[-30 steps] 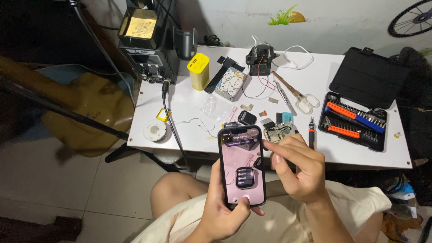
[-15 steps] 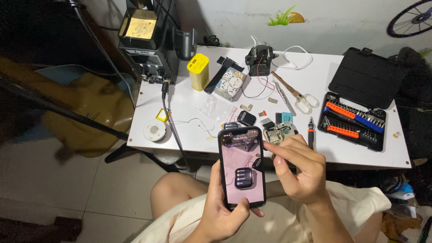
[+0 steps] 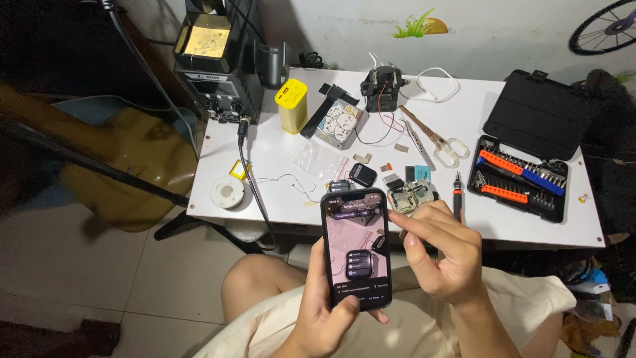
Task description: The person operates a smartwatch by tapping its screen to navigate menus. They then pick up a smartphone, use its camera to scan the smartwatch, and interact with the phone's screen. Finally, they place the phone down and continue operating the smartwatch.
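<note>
A: Phone [image 3: 356, 248] first. Position?

B: Held upright over the person's lap, just in front of the near edge of the white table [image 3: 278, 152]. Screen lit, pinkish picture with a dark pop-up menu on it. Its top edge overlaps the table rim in the head view.

A: What lies nearest it on the table?

B: Just behind the phone: a small opened device with bare circuit parts [image 3: 412, 196], partly hidden by the right hand's fingers. A small black case [image 3: 362, 175] left of that. A screwdriver with orange collar [image 3: 457, 202] to the right, then an open bit set [image 3: 520, 182] with orange and blue holders, black lid folded back.

A: Farther out?

B: Scissors [image 3: 437, 140], tweezers beside them, a yellow power bank [image 3: 292, 106] standing upright, a patterned pouch [image 3: 338, 122], a white cable, a solder spool [image 3: 227, 192] near the left edge. Soldering station [image 3: 215, 63] at the back left corner, its lead running down across the table's front.

A: Hands?

B: Left hand [image 3: 324, 311] wraps the phone from below, fingers curled on its edges, thumb against the lower front. Firm grip. Right hand [image 3: 440, 255] loosely curled, holding nothing; forefinger stretched toward the phone's right edge. Contact with the screen, cannot tell.
</note>
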